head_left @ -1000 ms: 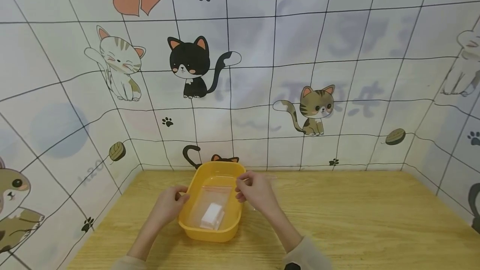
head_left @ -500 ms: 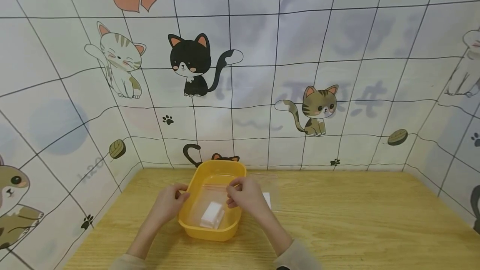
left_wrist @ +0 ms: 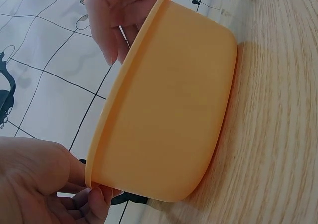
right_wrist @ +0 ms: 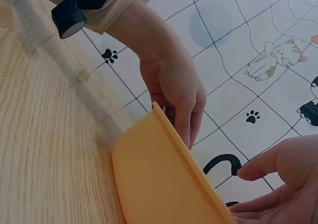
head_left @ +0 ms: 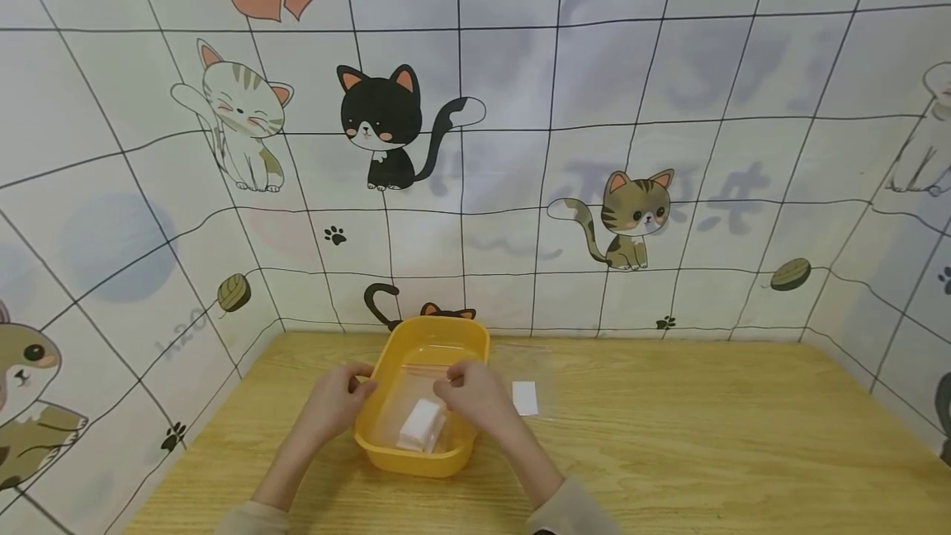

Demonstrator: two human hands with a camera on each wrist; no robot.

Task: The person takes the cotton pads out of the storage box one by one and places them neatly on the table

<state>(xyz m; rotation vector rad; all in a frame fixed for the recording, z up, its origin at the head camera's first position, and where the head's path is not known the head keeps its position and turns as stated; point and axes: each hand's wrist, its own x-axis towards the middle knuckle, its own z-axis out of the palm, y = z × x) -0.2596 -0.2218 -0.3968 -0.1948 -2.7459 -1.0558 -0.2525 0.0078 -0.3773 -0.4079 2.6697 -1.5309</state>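
While the left hand (head_left: 338, 404) pinches the smooth rim of the yellow tub (head_left: 416, 464), low and left of centre in the frame, the right hand (head_left: 479, 399) hovers over its interior, thumb and fingers apart. Inside the rounded, oblong tub lies a clear bag (head_left: 404, 393) with a white block (head_left: 421, 422); a flatter bag (head_left: 531, 366) showing a white card (head_left: 524, 398) lies rightward on the wood-grained counter (head_left: 706, 428).

Faint grey-blue lettering (head_left: 735, 198) on the cat-print wall (head_left: 505, 163) — too blurred to make out, nothing legible elsewhere
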